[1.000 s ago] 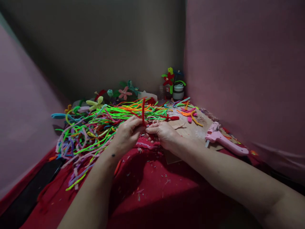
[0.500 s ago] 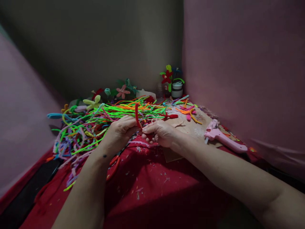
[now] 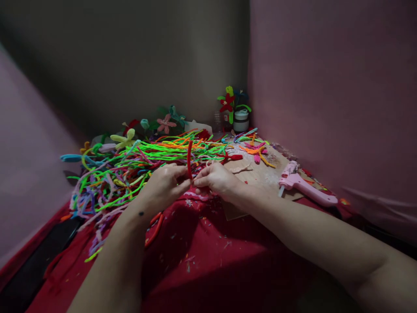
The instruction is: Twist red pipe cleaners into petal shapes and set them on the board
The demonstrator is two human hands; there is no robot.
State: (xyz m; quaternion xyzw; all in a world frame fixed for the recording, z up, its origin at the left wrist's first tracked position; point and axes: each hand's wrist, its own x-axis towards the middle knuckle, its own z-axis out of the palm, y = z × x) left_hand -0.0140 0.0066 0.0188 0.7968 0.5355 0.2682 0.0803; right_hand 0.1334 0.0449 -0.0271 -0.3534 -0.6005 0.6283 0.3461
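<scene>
Red pipe cleaner [image 3: 189, 159] stands nearly upright at inner side of left hand [image 3: 163, 184], top rising above fingers. I have it held there between thumb and fingers. Right hand [image 3: 217, 179], fingers drawn narrow, sits just beside lower end; from my distance I cannot tell if it grips. Coloured heap [image 3: 156, 150] lies beyond left hand, pink glue gun [image 3: 305, 188] beyond right forearm.

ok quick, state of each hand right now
Left hand: closed, holding the red strip.
Right hand: closed at the strip's lower end; whether it grips it cannot be told.
</scene>
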